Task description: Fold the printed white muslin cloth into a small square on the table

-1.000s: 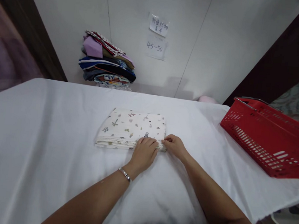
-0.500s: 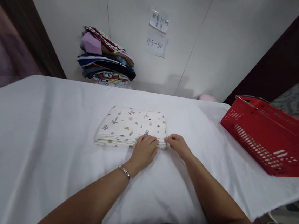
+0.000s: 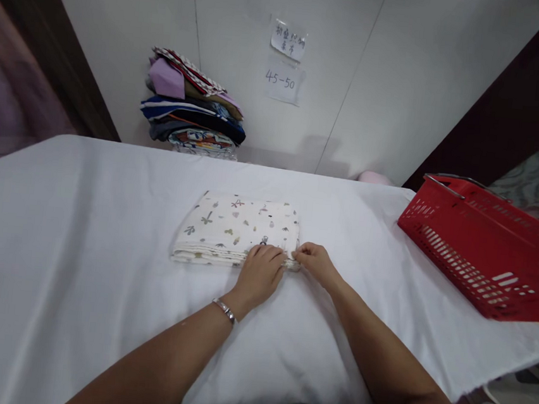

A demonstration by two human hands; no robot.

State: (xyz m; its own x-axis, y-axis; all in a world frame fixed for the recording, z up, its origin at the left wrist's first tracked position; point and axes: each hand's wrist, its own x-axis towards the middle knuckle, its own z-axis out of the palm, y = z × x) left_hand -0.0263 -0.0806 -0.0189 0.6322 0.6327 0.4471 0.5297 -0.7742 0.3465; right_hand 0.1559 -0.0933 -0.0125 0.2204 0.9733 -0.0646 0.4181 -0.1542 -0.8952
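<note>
A white cloth [image 3: 241, 225] with small printed motifs lies folded into a flat rectangle, its stacked layers showing along the near edge. Over its near right part rests my left hand [image 3: 261, 271], fingers stretched together on top and a silver bracelet at the wrist. My right hand [image 3: 317, 264] is at the near right corner, with thumb and forefinger pinched on the cloth's edge. The exact layers between those fingertips are too small to make out.
A white sheet [image 3: 115, 263] covers the table. To the right stands a red plastic basket [image 3: 479, 247] with metal handles. Beyond the far edge, a stack of folded fabrics [image 3: 193, 102] is against the wall. Paper notes [image 3: 284, 79] hang on the wall.
My right hand has shifted slightly left, its fingertips now over the cloth's right corner. My left hand and the folded cloth stay in place.
</note>
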